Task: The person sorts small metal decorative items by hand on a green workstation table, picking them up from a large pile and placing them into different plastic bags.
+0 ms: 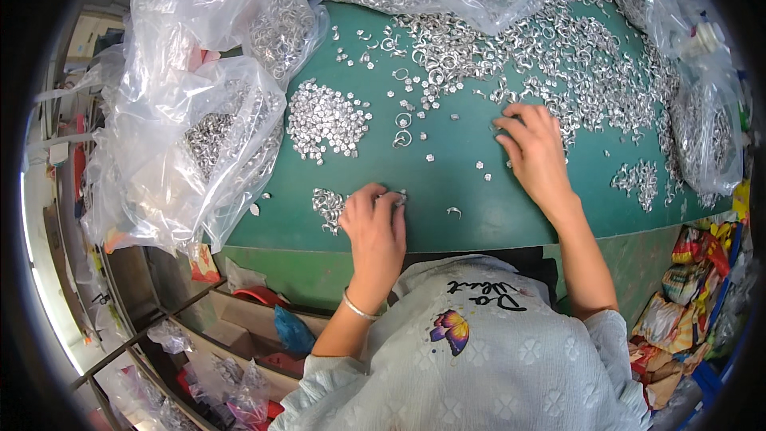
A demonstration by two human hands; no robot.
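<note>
Left hand (373, 227) fingers pinching small silver piece (399, 199); right hand (536, 152) fingers spread, touching ring heap (550, 56).

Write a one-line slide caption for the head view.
Left hand and right hand pick among small silvery metal rings and flower-shaped pieces on a green table.

Green table (471, 207) fills the view, worn along its near edge. Wooden shelving (171, 335) sits below at left, daylight glaring in from the far left.
</note>
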